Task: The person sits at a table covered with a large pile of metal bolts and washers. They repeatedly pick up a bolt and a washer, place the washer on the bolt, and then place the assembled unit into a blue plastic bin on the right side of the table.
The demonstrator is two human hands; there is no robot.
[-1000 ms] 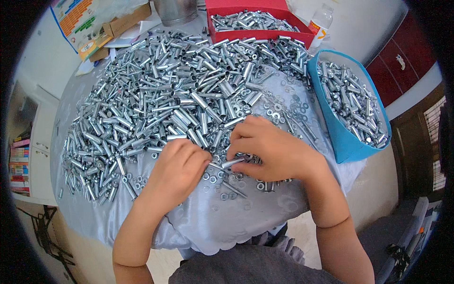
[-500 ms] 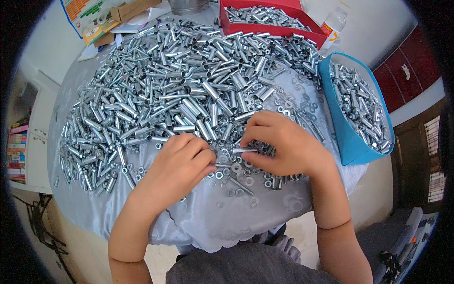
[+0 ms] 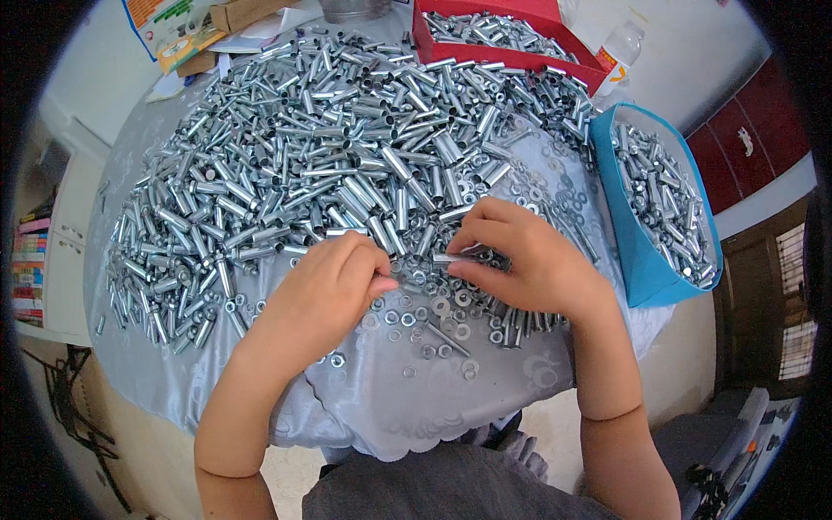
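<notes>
1. A short metal tube [image 3: 446, 257] is held in the right hand [image 3: 530, 260], between thumb and fingers, above the near edge of the big heap.
2. The left hand [image 3: 325, 282] is kept nearly closed, with thumb and finger close together; whether anything is pinched there cannot be told.
3. Some work seems to be done: the blue bin [image 3: 630, 243] is filled with shiny metal pieces, perhaps already put together. The red box [image 3: 598, 71] is filled too.
4. Much seems to be left: most of the table is covered by loose metal tubes [image 3: 396, 162], and nuts [image 3: 407, 319] and washers [image 3: 440, 308] are scattered near the hands.
5. The round table is covered by a shiny gray tablecloth [image 3: 416, 403].
6. Behind the red box, a clear bottle [image 3: 622, 45] can be seen. Books [image 3: 32, 269] are stacked at the far left.
</notes>
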